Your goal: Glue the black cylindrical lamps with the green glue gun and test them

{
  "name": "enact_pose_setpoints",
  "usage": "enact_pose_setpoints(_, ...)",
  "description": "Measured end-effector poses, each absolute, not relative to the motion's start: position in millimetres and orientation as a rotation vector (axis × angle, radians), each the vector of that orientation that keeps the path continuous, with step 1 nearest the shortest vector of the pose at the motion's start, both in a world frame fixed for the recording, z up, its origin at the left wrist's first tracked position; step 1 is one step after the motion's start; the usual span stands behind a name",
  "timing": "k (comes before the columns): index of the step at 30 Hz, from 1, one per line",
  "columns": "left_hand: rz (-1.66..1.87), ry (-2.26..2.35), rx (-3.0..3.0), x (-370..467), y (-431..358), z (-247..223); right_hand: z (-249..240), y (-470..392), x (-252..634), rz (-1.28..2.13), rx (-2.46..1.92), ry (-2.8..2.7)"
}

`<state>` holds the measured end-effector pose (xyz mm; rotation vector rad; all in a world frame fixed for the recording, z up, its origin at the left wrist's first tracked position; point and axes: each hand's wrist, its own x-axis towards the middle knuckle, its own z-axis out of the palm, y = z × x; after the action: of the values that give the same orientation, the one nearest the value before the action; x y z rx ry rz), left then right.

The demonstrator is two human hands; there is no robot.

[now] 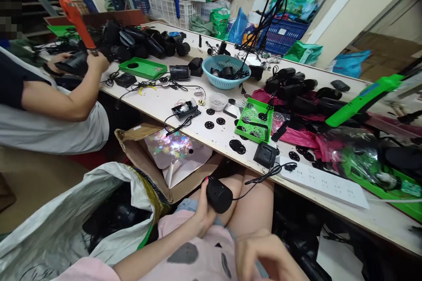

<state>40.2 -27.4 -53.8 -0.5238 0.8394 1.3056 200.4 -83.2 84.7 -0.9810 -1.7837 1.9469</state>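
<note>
Black cylinder: I hold the short, round black plastic cylinder (219,195) over my lap, just below the table edge.
Left hand: my left hand (201,213) wraps its fingers (205,189) tight around the cylinder's near side.
Cord: a thin black cord (260,180) runs from the cylinder, away from my fingers, up to the table edge.
Right hand: my right hand (263,252) hovers nearest me, blurred, fingers loosely curled, holding nothing that I can see.
Sack: a white woven sack (66,224) gapes left of my left hand, dark parts inside.
Box: a brown cardboard box (138,158) with shiny sheets stands beyond my fingers.
Table: the white worktable (184,109) lies farther out, with a green plastic tray (254,119) and a white power strip (325,182).
Co-worker: another person's hands (94,59) work at the far left.
</note>
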Motion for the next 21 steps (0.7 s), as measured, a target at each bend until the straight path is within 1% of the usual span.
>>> enact_pose_setpoints(2,1.311,0.834,-0.524,40,-27,-53,47,-76,196,2.02,-1.142,-1.77)
enact_pose_setpoints(3,1.314,0.828,-0.523,40,-27,-52,27,-74,196,2.042,-1.295,-1.741)
enact_pose_setpoints(5,1.322,0.817,-0.523,40,-27,-52,-16,-73,197,1.772,-1.633,-1.877)
enact_pose_setpoints(7,1.324,0.813,-0.524,40,-26,-53,-52,-76,196,1.508,-1.829,-1.931)
enact_pose_setpoints(9,1.313,0.815,-0.519,40,-26,-54,-77,-80,191,1.206,-1.965,-1.946)
enact_pose_setpoints(11,1.302,0.819,-0.514,41,-25,-56,-90,-82,185,0.952,-2.05,-1.951)
enact_pose_setpoints(13,1.294,0.823,-0.513,41,-24,-58,-94,-83,181,0.816,-2.079,-1.965)
enact_pose_setpoints(21,1.289,0.85,-0.49,40,-24,-59,-103,-86,187,0.665,-2.02,-1.967)
